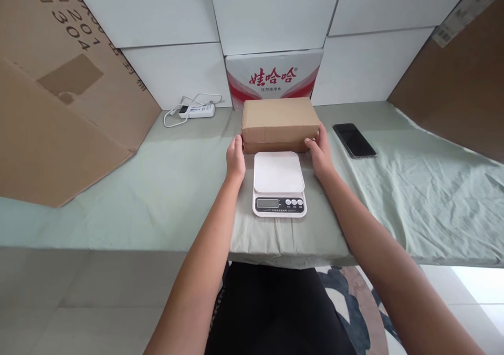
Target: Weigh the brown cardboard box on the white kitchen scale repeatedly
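Green-clothed table (165, 197): both hands grip plain brown box (279, 124)

hands 2: left hand (235, 158), right hand (321, 153) | small cardboard box (279, 124) 1 | scale (279, 183) 1 | phone (354, 140) 1 | power strip (197, 110) 1 | printed carton (273, 76) 1 | large cardboard sheets 2: one (59, 97) left of scale, one (457, 82) right
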Tool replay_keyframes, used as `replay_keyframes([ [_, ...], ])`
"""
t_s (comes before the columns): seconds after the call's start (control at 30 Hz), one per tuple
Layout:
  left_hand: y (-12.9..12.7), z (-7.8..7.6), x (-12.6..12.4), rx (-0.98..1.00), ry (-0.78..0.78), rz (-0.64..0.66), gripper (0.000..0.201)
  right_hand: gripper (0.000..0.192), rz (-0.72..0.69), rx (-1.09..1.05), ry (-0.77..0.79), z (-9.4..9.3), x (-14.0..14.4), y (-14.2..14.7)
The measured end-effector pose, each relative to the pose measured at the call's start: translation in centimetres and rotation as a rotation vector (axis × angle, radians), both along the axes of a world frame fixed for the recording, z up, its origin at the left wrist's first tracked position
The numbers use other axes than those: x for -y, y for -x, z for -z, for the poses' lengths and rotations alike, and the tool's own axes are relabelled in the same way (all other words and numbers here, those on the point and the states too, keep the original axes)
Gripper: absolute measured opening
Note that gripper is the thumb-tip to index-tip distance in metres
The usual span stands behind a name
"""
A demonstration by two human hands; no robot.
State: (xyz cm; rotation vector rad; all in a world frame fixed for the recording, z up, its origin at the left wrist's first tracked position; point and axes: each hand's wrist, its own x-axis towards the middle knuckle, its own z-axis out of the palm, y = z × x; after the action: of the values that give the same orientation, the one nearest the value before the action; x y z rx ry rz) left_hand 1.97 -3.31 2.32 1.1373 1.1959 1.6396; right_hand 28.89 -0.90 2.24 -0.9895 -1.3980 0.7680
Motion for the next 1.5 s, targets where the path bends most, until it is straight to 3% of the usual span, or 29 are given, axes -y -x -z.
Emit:
replay_keyframes([
  [0.2, 0.1, -0.1, 0.0, -0.018, -0.029, -0.052, 0.076, 0.092, 0.014, 0.001, -0.032, 0.0, 0.5, 0.1],
  [0.4, -0.1, -0.8, 0.8, 0.002, -0.133, -0.034, 0.075, 0.097, 0.028, 0.002, -0.134, -1.5, 2.1, 0.3],
  [0.6, 0.1, -1.3, 1.9, 0.017, -0.164, -0.114, 0.071, 0.098, 0.021, 0.059, -0.145, -2.2, 3.7, 0.7],
  [1.1, 0.8, -1.9, 7.1, 0.049, -0.141, -0.172, 0.056, 0.089, 0.0, 0.018, -0.119, -0.6, 5.5, 1.3],
  [1.5, 0.6, -2.1, 7.4, 0.084, -0.106, -0.175, 0.051, 0.088, -0.002, 0.031, -0.096, -0.6, 5.5, 1.2],
])
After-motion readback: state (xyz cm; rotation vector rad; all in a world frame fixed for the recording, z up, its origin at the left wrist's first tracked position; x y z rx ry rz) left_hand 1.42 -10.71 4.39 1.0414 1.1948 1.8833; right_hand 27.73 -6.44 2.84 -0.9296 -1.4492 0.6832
